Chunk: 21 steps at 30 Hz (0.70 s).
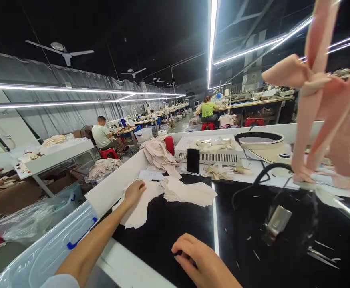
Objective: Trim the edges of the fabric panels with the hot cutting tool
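Nearest the camera, the right hand [203,262] rests knuckles-up on the glossy black tabletop [169,224], fingers curled under; whether anything is pinched beneath them cannot be told. Just right of it runs the bright reflection of a ceiling light strip.

Further out and to the left of that hand, the left hand [134,192] lies palm-down on a loose stack of cream-coloured cut fabric pieces [139,210], fingers spread and pressing rather than closed around anything. The pieces spill from under the palm toward the person and touch a second, neater pile of cream fabric pieces [189,192] just right of the hand. These look thin, light and limp: a single ply would probably slide off the stack easily and fold on itself, so a pinch at a free edge or corner near the fingertips seems the best hold.

Left of the forearm is a clear plastic storage bin with blue latches [49,248]. Right of both hands, a metal presser part on a black cable [275,220] lies on the table, with scissors-like metal snips [323,254] beyond it.

Past the left hand stand a dark upright phone [193,161], a white slotted tray [207,154] and a red cylinder [169,145]. Pink fabric strips [321,96] hang close to the lens at the right. Far off, seated workers fill rows of tables.
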Each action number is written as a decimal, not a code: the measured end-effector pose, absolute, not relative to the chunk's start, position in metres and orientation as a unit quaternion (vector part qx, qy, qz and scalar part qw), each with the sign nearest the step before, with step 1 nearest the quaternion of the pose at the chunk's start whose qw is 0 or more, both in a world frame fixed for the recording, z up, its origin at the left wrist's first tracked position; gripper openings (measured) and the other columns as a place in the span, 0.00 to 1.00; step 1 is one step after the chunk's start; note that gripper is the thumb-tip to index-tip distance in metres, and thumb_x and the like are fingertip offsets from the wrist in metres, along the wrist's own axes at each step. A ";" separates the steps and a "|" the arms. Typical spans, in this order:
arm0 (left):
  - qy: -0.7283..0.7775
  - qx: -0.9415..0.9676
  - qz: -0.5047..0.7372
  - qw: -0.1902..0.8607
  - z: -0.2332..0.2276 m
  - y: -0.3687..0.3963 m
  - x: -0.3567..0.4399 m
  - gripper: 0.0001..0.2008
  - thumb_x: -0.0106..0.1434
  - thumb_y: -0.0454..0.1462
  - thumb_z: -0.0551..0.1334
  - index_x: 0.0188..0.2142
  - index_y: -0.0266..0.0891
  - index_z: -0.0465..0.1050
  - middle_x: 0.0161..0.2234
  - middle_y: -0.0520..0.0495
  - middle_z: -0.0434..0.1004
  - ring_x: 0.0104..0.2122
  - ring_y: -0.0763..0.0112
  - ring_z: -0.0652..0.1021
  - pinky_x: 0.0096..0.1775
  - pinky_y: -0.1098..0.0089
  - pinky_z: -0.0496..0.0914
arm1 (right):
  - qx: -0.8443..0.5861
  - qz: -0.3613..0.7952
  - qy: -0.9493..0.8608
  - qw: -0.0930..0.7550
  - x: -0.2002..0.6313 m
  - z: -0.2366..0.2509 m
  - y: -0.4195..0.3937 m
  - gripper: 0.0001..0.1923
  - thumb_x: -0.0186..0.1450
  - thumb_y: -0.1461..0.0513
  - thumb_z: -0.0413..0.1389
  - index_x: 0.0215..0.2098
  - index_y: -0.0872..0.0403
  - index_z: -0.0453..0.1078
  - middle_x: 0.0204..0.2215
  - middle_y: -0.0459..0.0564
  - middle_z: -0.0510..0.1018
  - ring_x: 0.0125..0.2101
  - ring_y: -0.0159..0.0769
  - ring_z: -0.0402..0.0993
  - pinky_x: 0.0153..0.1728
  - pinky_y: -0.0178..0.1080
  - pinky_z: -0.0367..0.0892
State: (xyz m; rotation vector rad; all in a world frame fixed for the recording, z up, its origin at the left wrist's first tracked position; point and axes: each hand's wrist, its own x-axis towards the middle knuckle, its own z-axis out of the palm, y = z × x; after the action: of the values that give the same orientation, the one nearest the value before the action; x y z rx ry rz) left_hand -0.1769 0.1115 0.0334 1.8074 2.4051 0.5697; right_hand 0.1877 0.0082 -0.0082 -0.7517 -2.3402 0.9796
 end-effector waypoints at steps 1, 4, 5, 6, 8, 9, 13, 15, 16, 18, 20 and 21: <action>0.787 0.584 0.195 0.043 0.033 0.111 -0.176 0.19 0.80 0.46 0.70 0.64 0.39 0.77 0.62 0.39 0.80 0.56 0.54 0.83 0.57 0.49 0.82 | -0.276 0.357 -0.860 0.239 0.188 -0.009 0.008 0.13 0.76 0.67 0.54 0.49 0.46 0.80 0.46 0.46 0.84 0.40 0.34 0.83 0.42 0.35 0.73; 0.784 0.573 0.229 0.065 0.036 0.107 -0.174 0.19 0.80 0.46 0.70 0.64 0.39 0.77 0.62 0.39 0.80 0.56 0.54 0.83 0.58 0.49 0.82 | -0.284 0.356 -0.862 0.221 0.189 -0.013 0.007 0.13 0.75 0.67 0.54 0.47 0.47 0.80 0.45 0.47 0.85 0.41 0.36 0.83 0.43 0.35 0.73; 0.780 0.571 0.243 0.077 0.039 0.106 -0.173 0.19 0.80 0.46 0.70 0.63 0.39 0.77 0.62 0.39 0.80 0.56 0.54 0.83 0.58 0.50 0.82 | -0.285 0.359 -0.861 0.220 0.190 -0.015 0.008 0.14 0.74 0.67 0.54 0.47 0.47 0.80 0.45 0.47 0.85 0.42 0.37 0.83 0.44 0.35 0.73; 0.775 0.570 0.258 0.092 0.043 0.104 -0.173 0.19 0.80 0.46 0.70 0.63 0.39 0.77 0.62 0.39 0.80 0.56 0.54 0.83 0.57 0.50 0.82 | -0.284 0.364 -0.859 0.221 0.191 -0.017 0.008 0.14 0.74 0.67 0.54 0.47 0.47 0.80 0.45 0.47 0.85 0.43 0.37 0.83 0.45 0.36 0.73; 0.759 0.568 0.290 0.131 0.053 0.098 -0.172 0.19 0.80 0.46 0.70 0.63 0.39 0.78 0.61 0.39 0.80 0.55 0.55 0.84 0.56 0.50 0.83 | -0.284 0.381 -0.849 0.229 0.193 -0.021 0.009 0.13 0.74 0.66 0.54 0.47 0.47 0.81 0.45 0.47 0.85 0.42 0.37 0.82 0.45 0.36 0.72; 0.749 0.566 0.307 0.155 0.058 0.094 -0.171 0.19 0.80 0.46 0.70 0.62 0.38 0.78 0.60 0.40 0.81 0.54 0.56 0.84 0.55 0.51 0.83 | -0.287 0.394 -0.841 0.234 0.194 -0.023 0.010 0.13 0.74 0.65 0.55 0.46 0.47 0.81 0.44 0.47 0.85 0.41 0.37 0.82 0.44 0.37 0.72; 0.692 0.559 0.371 0.266 0.081 0.065 -0.162 0.20 0.77 0.53 0.69 0.47 0.37 0.78 0.41 0.48 0.81 0.40 0.64 0.82 0.44 0.63 0.80 | -0.322 0.501 -0.757 0.269 0.192 -0.020 0.012 0.09 0.74 0.56 0.60 0.43 0.48 0.82 0.38 0.47 0.83 0.37 0.37 0.78 0.40 0.38 0.73; 0.656 0.554 0.394 0.328 0.089 0.048 -0.151 0.26 0.69 0.61 0.71 0.42 0.40 0.73 0.34 0.53 0.75 0.34 0.67 0.78 0.39 0.69 0.76 | -0.331 0.593 -0.669 0.302 0.187 -0.014 0.011 0.17 0.70 0.46 0.66 0.47 0.49 0.83 0.37 0.48 0.82 0.37 0.38 0.78 0.35 0.37 0.74; 0.639 0.551 0.399 0.359 0.091 0.039 -0.143 0.29 0.65 0.63 0.73 0.42 0.41 0.72 0.32 0.54 0.73 0.33 0.69 0.76 0.36 0.70 0.73 | -0.330 0.642 -0.615 0.316 0.184 -0.010 0.009 0.24 0.67 0.42 0.69 0.49 0.49 0.83 0.38 0.49 0.82 0.37 0.39 0.79 0.31 0.36 0.74; 0.612 0.543 0.396 0.418 0.093 0.025 -0.126 0.33 0.59 0.66 0.75 0.42 0.42 0.70 0.30 0.56 0.69 0.29 0.72 0.73 0.32 0.73 0.68 | -0.324 0.718 -0.519 0.333 0.179 -0.002 0.004 0.38 0.59 0.34 0.74 0.54 0.50 0.83 0.41 0.51 0.83 0.39 0.41 0.81 0.26 0.35 0.75; 0.587 0.533 0.384 0.473 0.091 0.014 -0.107 0.33 0.58 0.65 0.75 0.42 0.43 0.71 0.30 0.56 0.68 0.27 0.73 0.71 0.30 0.74 0.64 | -0.318 0.765 -0.454 0.330 0.174 0.006 -0.002 0.44 0.56 0.29 0.73 0.55 0.51 0.82 0.45 0.54 0.85 0.39 0.40 0.82 0.25 0.34 0.76; 0.575 0.530 0.375 0.498 0.089 0.010 -0.098 0.33 0.57 0.65 0.76 0.42 0.42 0.71 0.30 0.55 0.69 0.27 0.73 0.71 0.30 0.74 0.64 | -0.312 0.783 -0.430 0.324 0.172 0.009 -0.005 0.44 0.56 0.28 0.73 0.53 0.51 0.83 0.46 0.55 0.85 0.39 0.38 0.82 0.25 0.33 0.75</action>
State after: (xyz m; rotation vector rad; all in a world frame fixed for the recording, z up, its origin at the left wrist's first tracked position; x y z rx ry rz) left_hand -0.0978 0.0098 0.0893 1.2825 1.3919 0.9086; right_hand 0.1720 -0.0046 0.0087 -0.8183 -1.1281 2.0544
